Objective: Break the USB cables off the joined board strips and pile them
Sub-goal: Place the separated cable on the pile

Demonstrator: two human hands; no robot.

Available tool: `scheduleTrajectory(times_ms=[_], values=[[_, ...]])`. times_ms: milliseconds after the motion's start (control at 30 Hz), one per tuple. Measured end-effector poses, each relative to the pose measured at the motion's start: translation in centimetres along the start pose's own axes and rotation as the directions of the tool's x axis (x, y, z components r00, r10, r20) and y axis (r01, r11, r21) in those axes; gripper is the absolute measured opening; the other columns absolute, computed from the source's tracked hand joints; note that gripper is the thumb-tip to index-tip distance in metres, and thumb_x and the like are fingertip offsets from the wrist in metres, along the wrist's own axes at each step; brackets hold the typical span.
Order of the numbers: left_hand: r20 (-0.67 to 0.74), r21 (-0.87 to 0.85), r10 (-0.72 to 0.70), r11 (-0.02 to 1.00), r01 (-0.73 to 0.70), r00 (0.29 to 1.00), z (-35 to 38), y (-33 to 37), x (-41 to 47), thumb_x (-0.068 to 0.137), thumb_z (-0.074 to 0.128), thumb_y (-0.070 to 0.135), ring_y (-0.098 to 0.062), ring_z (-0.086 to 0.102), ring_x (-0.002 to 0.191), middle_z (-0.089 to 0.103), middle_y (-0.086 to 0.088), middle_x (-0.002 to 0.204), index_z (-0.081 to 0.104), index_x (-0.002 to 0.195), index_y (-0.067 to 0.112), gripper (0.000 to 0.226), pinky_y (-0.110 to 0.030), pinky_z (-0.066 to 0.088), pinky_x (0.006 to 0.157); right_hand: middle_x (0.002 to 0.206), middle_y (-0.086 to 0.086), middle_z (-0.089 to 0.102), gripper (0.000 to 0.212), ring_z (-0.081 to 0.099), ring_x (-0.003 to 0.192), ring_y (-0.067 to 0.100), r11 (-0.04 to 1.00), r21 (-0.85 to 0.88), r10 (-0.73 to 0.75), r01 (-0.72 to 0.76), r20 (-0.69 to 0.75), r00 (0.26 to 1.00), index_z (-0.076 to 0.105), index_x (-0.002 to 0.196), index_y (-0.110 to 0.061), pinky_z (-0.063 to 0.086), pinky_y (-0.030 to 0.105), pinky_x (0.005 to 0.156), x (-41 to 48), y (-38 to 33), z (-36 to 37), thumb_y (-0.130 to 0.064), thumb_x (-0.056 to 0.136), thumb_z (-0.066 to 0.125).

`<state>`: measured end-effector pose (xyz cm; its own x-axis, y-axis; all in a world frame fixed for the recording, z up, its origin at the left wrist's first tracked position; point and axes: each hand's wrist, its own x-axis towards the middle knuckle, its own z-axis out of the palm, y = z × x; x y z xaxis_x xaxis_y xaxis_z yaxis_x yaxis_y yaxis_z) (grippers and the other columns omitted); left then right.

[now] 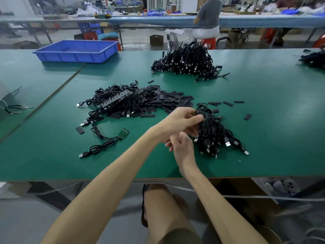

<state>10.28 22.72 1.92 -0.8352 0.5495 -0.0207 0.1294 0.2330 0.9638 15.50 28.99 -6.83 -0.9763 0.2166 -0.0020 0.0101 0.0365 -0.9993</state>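
The left hand (pixel 182 121) has its fingers clenched round the top of the USB cable bundle (pixel 216 136) on the table (pixel 263 120). Just beside the bundle, the right hand (pixel 182 147) has curled fingers; I cannot tell whether they grasp anything.

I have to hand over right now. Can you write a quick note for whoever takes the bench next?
Left hand grips the top of the near cable bundle. Right hand sits just below it, fingers curled; what it holds is unclear.
Done: a big cable pile at the far side.
Left: a heap still on board strips, plus a small green board with two cables.
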Motion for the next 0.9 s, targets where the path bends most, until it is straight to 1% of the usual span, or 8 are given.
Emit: scheduleTrajectory(times_ms=[167,300,367,500,600,767,833,900], values=[[-0.057,0.308,-0.094,0.945,0.107,0.994,4.4,-1.1,5.5,0.1,0.064,0.023,-0.019,0.067,0.066,0.073,-0.015,0.086,0.063,0.104,-0.001,0.025,-0.032,0.061,0.068,0.094,0.005,0.062,0.024,0.054,0.079,0.025,0.991,0.134,-0.039,0.028,0.078,0.996,0.061,0.11,-0.009,0.046,0.046,0.072,-0.6,0.3,-0.6,0.006,0.104,0.043],[-0.102,0.412,-0.141,0.895,0.171,0.985,6.1,-2.4,7.6,0.1,0.061,0.035,-0.021,0.052,0.066,0.058,-0.011,0.077,0.058,0.095,-0.001,0.036,-0.033,0.045,0.065,0.103,0.027,0.057,0.023,0.057,0.078,0.018,0.938,0.336,0.065,-0.083,0.063,0.996,0.055,0.125,0.008,0.052,0.027,0.07,-0.3,0.2,-0.6,-0.004,0.107,0.05],[-0.094,0.412,-0.159,0.892,0.184,0.983,6.2,-2.3,7.9,0.1,0.061,0.038,-0.02,0.052,0.067,0.056,-0.012,0.077,0.059,0.094,0.0,0.039,-0.033,0.044,0.067,0.108,0.033,0.06,0.022,0.059,0.086,0.023,0.947,0.315,0.059,-0.07,0.044,0.997,0.057,0.124,0.007,0.052,0.035,0.078,0.1,0.6,-0.5,-0.005,0.106,0.053],[-0.109,0.426,-0.131,0.889,0.166,0.985,6.8,-1.7,7.6,0.102,0.056,0.041,-0.025,0.055,0.071,0.06,-0.014,0.086,0.05,0.094,0.004,0.038,-0.035,0.043,0.064,0.089,0.019,0.067,0.017,0.063,0.065,0.011,0.915,0.387,0.105,-0.111,0.037,0.994,0.06,0.118,0.004,0.053,0.024,0.063,0.4,0.7,-0.6,-0.006,0.105,0.055],[-0.143,0.42,-0.118,0.891,0.169,0.983,7.4,-1.4,6.9,0.102,0.054,0.044,-0.029,0.06,0.087,0.06,-0.017,0.106,0.045,0.112,0.004,0.043,-0.038,0.046,0.066,0.075,0.003,0.071,0.01,0.063,0.061,0.006,0.94,0.323,0.111,-0.108,0.01,0.994,0.064,0.106,-0.009,0.052,0.022,0.063,0.5,0.7,-0.6,-0.009,0.106,0.054],[-0.322,0.143,-0.018,0.987,0.067,0.947,5.4,-1.1,4.4,0.103,0.057,0.036,-0.014,0.067,0.077,0.069,-0.007,0.098,0.054,0.11,0.009,0.028,-0.028,0.054,0.069,0.088,0.018,0.067,0.017,0.065,0.077,0.022,0.957,0.273,0.087,-0.102,0.069,0.994,0.062,0.111,0.006,0.054,0.031,0.071,0.0,0.3,-0.7,0.001,0.106,0.048],[-0.436,0.212,0.09,0.977,0.005,0.895,3.4,-1.8,3.2,0.103,0.057,0.023,-0.006,0.063,0.081,0.066,-0.001,0.101,0.061,0.11,0.01,0.015,-0.017,0.048,0.071,0.081,0.02,0.067,0.015,0.062,0.075,0.034,0.995,0.087,0.037,-0.042,0.056,0.998,0.065,0.101,0.011,0.052,0.044,0.067,0.1,0.6,-0.5,0.005,0.101,0.051],[-0.498,0.332,0.152,0.943,0.026,0.854,0.6,-2.9,1.7,0.101,0.056,0.012,0.0,0.056,0.085,0.062,0.001,0.105,0.064,0.109,0.013,0.011,-0.011,0.046,0.075,0.066,0.001,0.067,0.017,0.06,0.062,0.016,0.999,-0.02,-0.031,0.031,0.031,0.999,0.066,0.09,-0.001,0.045,0.029,0.057,0.2,0.7,-0.4,-0.005,0.102,0.056]])
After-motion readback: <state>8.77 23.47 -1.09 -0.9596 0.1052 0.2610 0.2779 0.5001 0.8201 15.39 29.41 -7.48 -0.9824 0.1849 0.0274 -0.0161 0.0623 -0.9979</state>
